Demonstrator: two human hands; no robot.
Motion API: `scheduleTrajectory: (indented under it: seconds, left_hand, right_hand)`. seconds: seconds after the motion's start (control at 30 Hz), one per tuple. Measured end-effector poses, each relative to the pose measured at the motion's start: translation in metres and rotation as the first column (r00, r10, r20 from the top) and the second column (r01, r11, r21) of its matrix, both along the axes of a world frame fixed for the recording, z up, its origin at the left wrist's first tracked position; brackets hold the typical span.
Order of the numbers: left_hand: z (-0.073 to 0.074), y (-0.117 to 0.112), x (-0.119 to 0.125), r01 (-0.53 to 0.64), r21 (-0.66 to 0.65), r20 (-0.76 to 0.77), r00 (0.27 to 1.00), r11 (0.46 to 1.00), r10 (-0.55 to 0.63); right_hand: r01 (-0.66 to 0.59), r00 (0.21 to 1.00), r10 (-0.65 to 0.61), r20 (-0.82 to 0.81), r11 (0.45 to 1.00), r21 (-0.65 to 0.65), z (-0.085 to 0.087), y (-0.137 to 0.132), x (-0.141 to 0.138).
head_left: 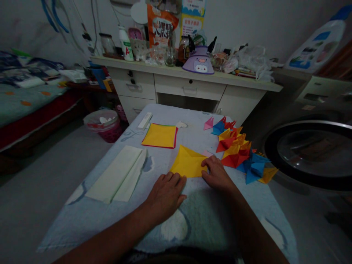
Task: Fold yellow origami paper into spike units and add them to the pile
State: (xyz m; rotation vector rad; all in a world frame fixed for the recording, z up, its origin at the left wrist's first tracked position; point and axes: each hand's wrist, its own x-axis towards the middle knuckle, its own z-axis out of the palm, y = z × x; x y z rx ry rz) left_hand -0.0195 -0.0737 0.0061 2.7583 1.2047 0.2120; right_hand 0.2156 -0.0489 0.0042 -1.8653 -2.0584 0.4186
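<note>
A sheet of yellow origami paper (189, 163), partly folded with creases and a raised peak at its far side, lies on the cloth-covered table in front of me. At its near left edge, my left hand (168, 192) rests with fingers flat, fingertips touching the paper and thumb apart. The right corner of the sheet is pinched between the thumb and fingers of my right hand (217, 172). Farther off sits a stack of square coloured paper (160, 135), yellow on top with red edges showing. Many folded paper cranes (236, 152) in red, yellow, blue and pink crowd the table's right side.
White folded tissue (117, 174) lies at the left on the tablecloth (154, 113), with a small white box (145, 120) beyond. Behind stands a cluttered white desk (176, 86). A lined pink bin (106, 124) is at left; a washing machine (310, 154) stands at right.
</note>
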Motion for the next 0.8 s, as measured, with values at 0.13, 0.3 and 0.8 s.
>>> scheduleTrajectory:
  seconds: [0.13,0.3,0.8]
  left_hand:
    - [0.015,0.009,0.003,0.032,-0.074,0.007,0.999,0.997,-0.032]
    - [0.016,0.023,0.016,0.008,-0.126,0.255,0.967,0.992,0.025]
    - [0.007,0.034,0.05,-0.04,-0.241,0.561,0.809,0.97,0.173]
  right_hand:
    - [0.0,1.0,0.0,-0.029,1.0,0.0,-0.001,0.001,0.002]
    - [-0.008,0.997,0.01,-0.072,0.999,0.037,0.003,0.001,0.002]
    - [-0.159,0.925,0.2,-0.324,0.976,0.148,0.017,-0.003,0.0]
